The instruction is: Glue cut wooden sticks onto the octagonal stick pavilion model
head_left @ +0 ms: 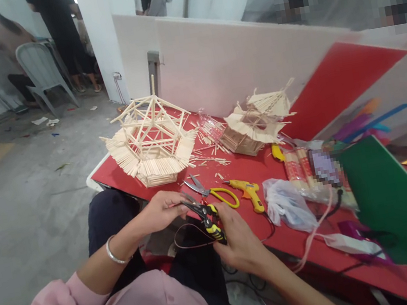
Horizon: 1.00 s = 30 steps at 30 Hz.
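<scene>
Right hand [238, 243] wraps the black-yellow handles of the cutting pliers [205, 218], held over the lap at the table edge. Left hand [164, 208] fingers are pinched at the plier jaws; whatever it holds is too small to make out. On the red table [247, 168] beyond: yellow-handled scissors [214, 193], yellow glue gun [248, 193], crumpled plastic bag [288, 204]. Farther back, two stick-built roof models: open lattice frame [150, 140], slatted one [256, 120].

On the table [321, 252], the scissors [214, 192] lay left of the glue gun [248, 193], with a bag [288, 206] to its right. Behind them stood two stick models: the frame [150, 140] left, the roofed house [257, 122] right. Before the scissors, both hands [164, 208] [240, 242] met at the cutters [207, 218].
</scene>
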Tool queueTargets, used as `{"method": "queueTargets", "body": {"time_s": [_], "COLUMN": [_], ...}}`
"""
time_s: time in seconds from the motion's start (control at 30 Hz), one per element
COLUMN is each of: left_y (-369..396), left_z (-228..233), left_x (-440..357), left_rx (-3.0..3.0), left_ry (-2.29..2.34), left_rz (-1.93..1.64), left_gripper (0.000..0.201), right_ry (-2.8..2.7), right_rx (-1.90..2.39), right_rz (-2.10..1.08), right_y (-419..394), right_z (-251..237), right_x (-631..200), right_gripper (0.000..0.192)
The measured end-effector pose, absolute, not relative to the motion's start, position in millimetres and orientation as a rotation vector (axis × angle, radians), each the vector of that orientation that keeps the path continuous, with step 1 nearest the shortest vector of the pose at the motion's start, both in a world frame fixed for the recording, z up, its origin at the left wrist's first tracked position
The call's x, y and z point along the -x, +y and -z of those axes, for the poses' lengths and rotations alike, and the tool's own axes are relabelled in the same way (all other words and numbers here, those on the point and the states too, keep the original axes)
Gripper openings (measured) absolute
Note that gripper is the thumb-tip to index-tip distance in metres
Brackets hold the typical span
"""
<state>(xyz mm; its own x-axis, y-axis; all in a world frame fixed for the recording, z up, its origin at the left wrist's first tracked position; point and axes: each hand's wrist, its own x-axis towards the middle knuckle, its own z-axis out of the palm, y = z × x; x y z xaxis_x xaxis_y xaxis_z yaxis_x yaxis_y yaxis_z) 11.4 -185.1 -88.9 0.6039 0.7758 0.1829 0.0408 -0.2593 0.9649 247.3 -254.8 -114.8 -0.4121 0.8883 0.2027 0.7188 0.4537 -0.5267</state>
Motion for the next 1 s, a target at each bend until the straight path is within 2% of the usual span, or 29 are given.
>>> {"method": "queueTargets", "body": {"time_s": [0.1,0.27,0.4,0.5,0.77,0.9,1.0], "left_y": [-185,-183,-181,-179,-178,-177,-178], "left_z": [89,89,92,94,94,96,96], "left_x": [-14,-12,-7,-8,-17,-15,-14], "left_rx": [-1.857,-2.01,-1.972,-1.95,-1.994,-2.062,-2.095], "left_ry": [0.672,0.649,0.685,0.735,0.699,0.715,0.74], "left_rz": [-0.911,-1.034,-1.049,-1.083,-1.188,-1.176,-1.171], "left_gripper": [0.029,0.028,0.022,0.018,0.017,0.023,0.031], "right_ry": [-2.171,-1.808,-1.772,-1.85,-2.075,-2.121,-2.093], "right_rx": [1.368,1.364,1.351,1.362,1.507,1.476,1.476], "right_rz": [-0.722,-1.154,-1.23,-1.171,-0.522,-0.537,-0.571], "right_y": [-258,-260,-259,-260,-262,-259,-262], "right_z": [113,119,119,115,127,129,128], "right_x": [-245,-239,-241,-242,-236,-237,-234], "right_gripper": [0.064,0.04,0.057,0.067,0.067,0.069,0.06]}}
